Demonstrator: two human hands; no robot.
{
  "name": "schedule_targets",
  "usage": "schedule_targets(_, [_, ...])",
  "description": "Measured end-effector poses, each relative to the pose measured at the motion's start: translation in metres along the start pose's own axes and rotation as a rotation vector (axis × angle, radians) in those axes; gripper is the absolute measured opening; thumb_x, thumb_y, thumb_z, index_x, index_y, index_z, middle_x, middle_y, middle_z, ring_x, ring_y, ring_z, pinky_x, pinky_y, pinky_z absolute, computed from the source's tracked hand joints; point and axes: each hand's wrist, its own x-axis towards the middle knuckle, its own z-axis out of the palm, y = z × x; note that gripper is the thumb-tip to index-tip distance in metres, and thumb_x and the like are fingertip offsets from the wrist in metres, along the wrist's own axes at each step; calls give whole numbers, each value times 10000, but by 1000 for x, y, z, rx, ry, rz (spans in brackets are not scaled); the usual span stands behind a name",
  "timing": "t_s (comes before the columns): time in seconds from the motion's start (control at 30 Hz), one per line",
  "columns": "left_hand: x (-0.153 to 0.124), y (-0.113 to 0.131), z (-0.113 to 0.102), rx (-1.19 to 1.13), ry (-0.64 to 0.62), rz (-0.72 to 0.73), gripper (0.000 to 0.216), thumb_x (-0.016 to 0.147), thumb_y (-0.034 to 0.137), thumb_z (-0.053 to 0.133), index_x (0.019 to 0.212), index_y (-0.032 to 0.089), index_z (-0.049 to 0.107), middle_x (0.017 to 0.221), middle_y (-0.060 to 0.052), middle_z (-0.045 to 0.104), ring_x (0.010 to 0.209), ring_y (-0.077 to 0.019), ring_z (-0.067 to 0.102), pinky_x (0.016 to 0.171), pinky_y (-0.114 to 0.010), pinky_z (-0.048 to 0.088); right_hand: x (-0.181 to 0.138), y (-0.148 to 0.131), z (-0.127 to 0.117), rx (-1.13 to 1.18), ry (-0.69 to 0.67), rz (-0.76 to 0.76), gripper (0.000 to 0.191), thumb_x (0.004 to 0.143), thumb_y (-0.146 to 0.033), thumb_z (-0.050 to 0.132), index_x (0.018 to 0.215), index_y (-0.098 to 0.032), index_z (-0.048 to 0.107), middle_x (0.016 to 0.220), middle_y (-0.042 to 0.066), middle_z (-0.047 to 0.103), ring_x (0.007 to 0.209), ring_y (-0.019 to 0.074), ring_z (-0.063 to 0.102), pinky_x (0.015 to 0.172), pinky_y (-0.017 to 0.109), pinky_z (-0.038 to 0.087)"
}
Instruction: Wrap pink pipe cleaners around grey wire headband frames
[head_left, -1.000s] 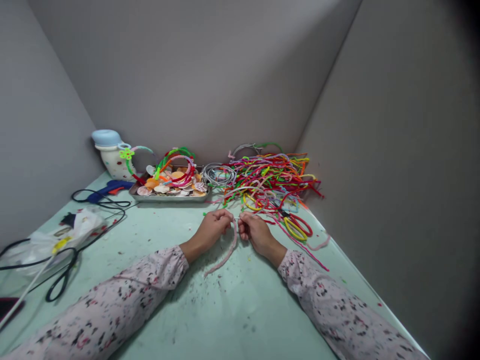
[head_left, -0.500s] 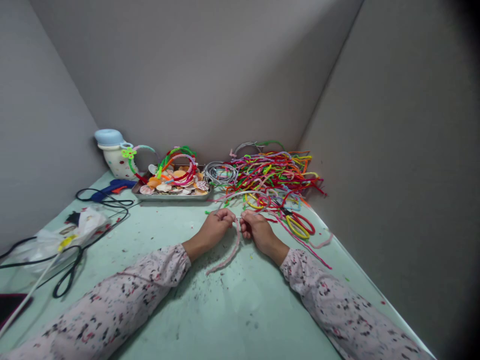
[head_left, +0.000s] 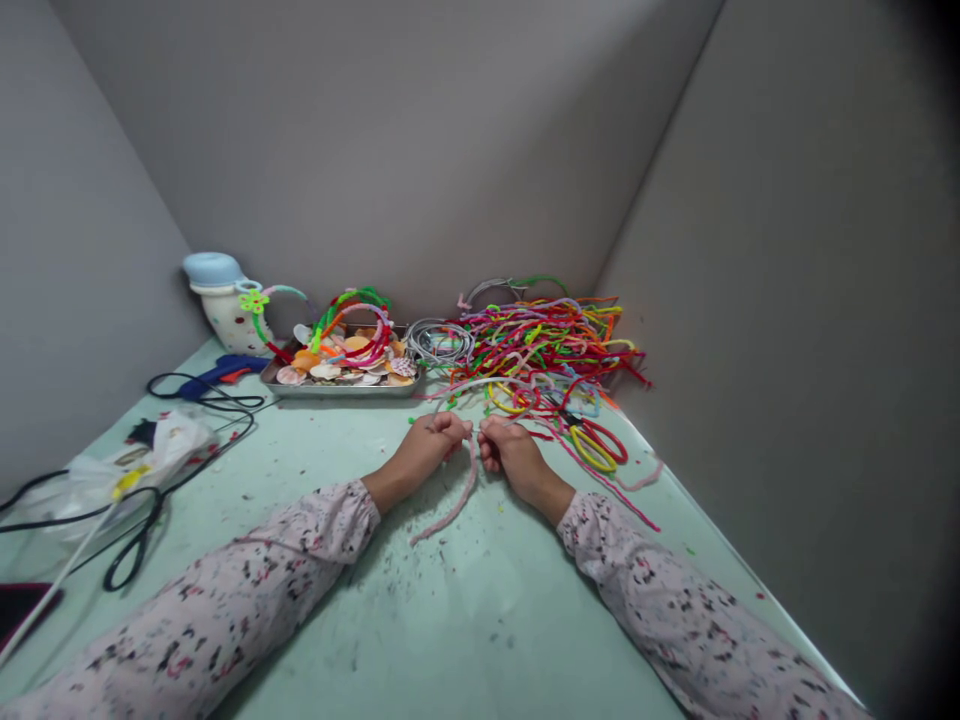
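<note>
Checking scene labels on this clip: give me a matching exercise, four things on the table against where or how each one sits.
Things:
1. pink pipe cleaner
2. metal tray
3. blue glue gun
4. white jug

Place or state:
A. standing in the far left corner
B. lying just left of the tray
C. pinched between the left hand and the right hand
D. filled with shells

Pairs: 1-C, 2-D, 3-B, 4-A
</note>
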Motion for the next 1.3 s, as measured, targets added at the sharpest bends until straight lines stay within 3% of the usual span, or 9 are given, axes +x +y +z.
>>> schedule_targets(0.2, [2,-1,0,-11,-4,-53,306,751,407,576,590,167,476,476,65,369,445,-67,280,454,-226,194,-2,-1,0,-15,-20,-26,231,785,-360,513,642,-179,508,492,-56,495,400,63,444,417,181,356])
schedule_targets(0.6, [-4,9,1,-33,-37,-106,389,689,485,637,564,172,442,462,72,349,434,-59,244,445,-230,157,-2,1,-3,-54,-59,-72,271,799,-400,537,643,-178,534,512,-44,508,437,74,452,449,193,365])
schedule_targets(1.07, [1,-2,1,-5,17,-15,374,792,486,533,613,162,486,512,51,381,463,-76,298,453,-226,213,-1,-1,-1,2,-1,-18,245,776,-379,550,642,-176,528,490,-53,502,412,69,445,424,187,357])
schedule_targets(1.3, [2,-5,0,-35,-30,-31,347,783,466,537,616,166,486,508,54,368,452,-73,285,443,-225,199,-1,-1,0,-25,-6,-34,249,785,-382,538,636,-183,522,486,-51,507,412,73,450,431,192,364])
